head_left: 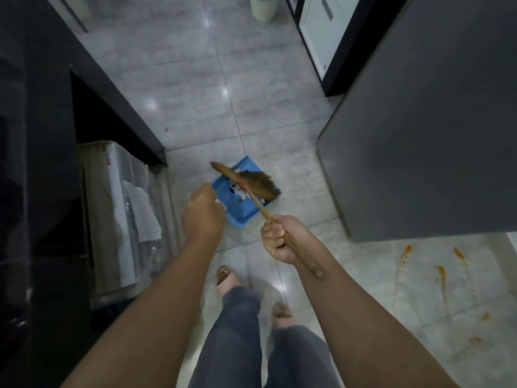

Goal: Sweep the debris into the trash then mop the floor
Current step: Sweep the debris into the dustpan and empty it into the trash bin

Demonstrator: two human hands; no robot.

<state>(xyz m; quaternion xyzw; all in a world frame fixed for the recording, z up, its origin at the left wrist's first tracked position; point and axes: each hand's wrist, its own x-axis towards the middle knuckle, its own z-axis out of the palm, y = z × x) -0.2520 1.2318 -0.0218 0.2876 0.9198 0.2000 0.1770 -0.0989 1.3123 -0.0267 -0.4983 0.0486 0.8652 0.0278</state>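
A blue dustpan [237, 212] is held over the grey tiled floor in the middle of the view. White and dark scraps of debris [237, 190] lie inside it. My left hand [202, 217] is closed on the dustpan's handle at its left side. My right hand [275, 238] grips the wooden handle of a small broom [258, 182], whose brown bristles rest over the pan's far right part. The handle's end lies against my right forearm. Orange spill stains [442, 273] streak the floor at the lower right.
A dark cabinet [433, 121] stands on the right and a black counter [42, 107] on the left, leaving a narrow aisle. A plastic-wrapped carton [123, 214] sits by the counter. A white bin [263, 8] stands at the far end. My feet are below the hands.
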